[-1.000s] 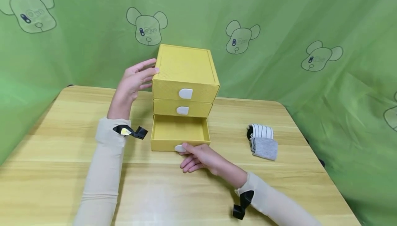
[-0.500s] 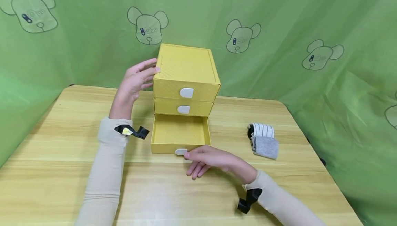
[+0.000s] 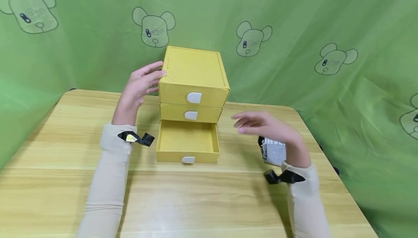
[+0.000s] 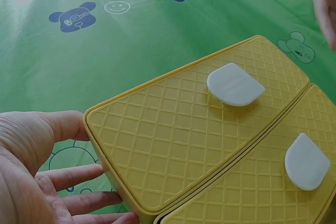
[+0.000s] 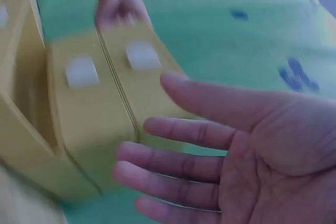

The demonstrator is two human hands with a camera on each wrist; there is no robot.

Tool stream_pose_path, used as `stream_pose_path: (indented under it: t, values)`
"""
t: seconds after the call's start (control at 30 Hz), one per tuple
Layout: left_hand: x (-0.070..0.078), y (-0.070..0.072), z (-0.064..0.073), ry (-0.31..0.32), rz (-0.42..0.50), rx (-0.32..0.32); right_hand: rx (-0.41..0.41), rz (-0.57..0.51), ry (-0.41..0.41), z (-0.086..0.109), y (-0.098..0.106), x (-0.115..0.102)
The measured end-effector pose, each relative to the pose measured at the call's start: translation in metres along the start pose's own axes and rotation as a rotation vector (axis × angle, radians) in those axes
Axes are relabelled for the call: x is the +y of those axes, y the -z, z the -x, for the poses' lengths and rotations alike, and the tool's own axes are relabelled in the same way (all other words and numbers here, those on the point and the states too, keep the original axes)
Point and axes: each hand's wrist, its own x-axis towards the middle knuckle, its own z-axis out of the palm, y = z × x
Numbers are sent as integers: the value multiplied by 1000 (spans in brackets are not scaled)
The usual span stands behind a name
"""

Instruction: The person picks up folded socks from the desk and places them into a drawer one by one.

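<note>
A yellow three-drawer storage box (image 3: 196, 67) stands at the back of the table. Its bottom drawer (image 3: 187, 140) is pulled out with nothing inside, while the upper two are closed; each front bears a white tab handle (image 4: 235, 84). My left hand (image 3: 140, 83) rests against the box's left side, thumb at the top edge, fingers straight. In the air to the right of the box, my right hand (image 3: 266, 125) holds nothing, its fingers (image 5: 199, 132) spread and relaxed. Below and behind it lie folded cloth pieces, one grey (image 3: 273, 152) and one striped white (image 3: 275, 141), partly hidden by the hand.
The wooden table (image 3: 183, 201) has rounded back corners. A green cloth backdrop (image 3: 202, 13) with bear-head prints hangs behind and along the sides. A black camera mount (image 3: 285, 177) is strapped on the right wrist, with a similar mount (image 3: 137, 138) on the left.
My right hand has let go of the bottom drawer's handle and moved up and right, near the folded cloths. That drawer came out slightly before the release. The left hand stays put.
</note>
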Motion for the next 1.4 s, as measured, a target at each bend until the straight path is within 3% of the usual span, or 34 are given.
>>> stream_pose_path:
  t: [0.23, 0.4, 0.67, 0.8, 1.17, 1.4]
  values:
    - [4, 6, 5, 4, -20, 1, 161, -13, -198, 32, 51, 54]
    - [7, 10, 7, -1, -16, 13, 158, 30, -325, 44, 66, 91]
    - [4, 10, 6, 14, -5, 16, 12, 24, -355, 38, 61, 131]
    - [3, 7, 5, 17, -3, 10, -22, 29, -389, 33, 55, 143]
    - [1, 1, 2, 16, -4, -1, 2, 7, -477, 28, 47, 158]
    - [2, 0, -1, 19, -1, -2, 29, -3, -481, 26, 46, 159]
